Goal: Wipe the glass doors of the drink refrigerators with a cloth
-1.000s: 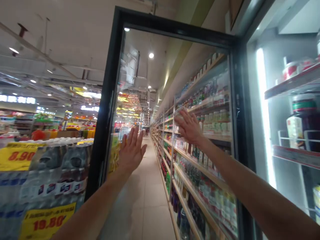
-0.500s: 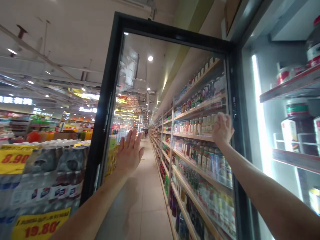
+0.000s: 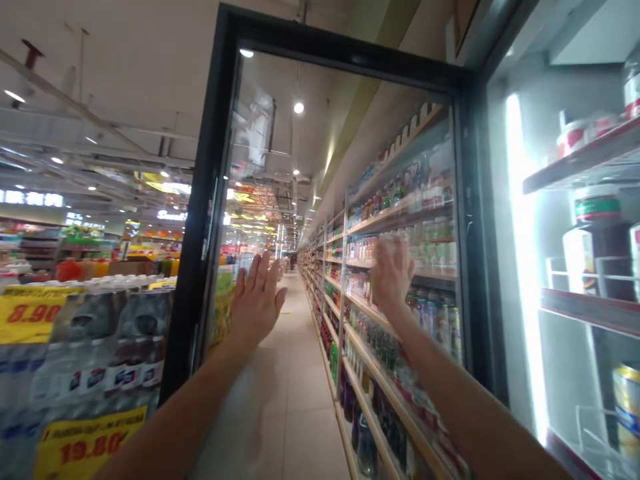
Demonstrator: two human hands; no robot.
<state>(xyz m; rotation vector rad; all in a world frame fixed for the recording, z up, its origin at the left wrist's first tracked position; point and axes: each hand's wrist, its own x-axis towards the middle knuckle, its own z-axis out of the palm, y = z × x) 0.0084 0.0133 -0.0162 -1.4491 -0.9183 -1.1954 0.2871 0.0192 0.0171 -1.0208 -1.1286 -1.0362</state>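
Note:
A glass door (image 3: 345,87) with a black frame stands open before me. My left hand (image 3: 256,293) lies flat on the left part of its pane, fingers stretched and holding nothing. Farther right, my right hand (image 3: 391,277) is against the glass with its fingers bent over a pale, crumpled, cloth-like wad (image 3: 391,243). Motion blurs this hand, and the wad's edges are hard to make out. Shelves of bottles (image 3: 395,193) show through and in the pane behind my hands.
At the right is the lit cooler with shelves (image 3: 590,310), a dark bottle (image 3: 600,247) and a can (image 3: 627,407). Shrink-wrapped drink packs (image 3: 107,353) with yellow price signs (image 3: 93,443) are stacked at the left. A tiled aisle floor (image 3: 305,400) shows through the glass.
My right hand has slid left across the pane, from near the right frame toward the middle. My left hand stays in nearly the same place on the glass.

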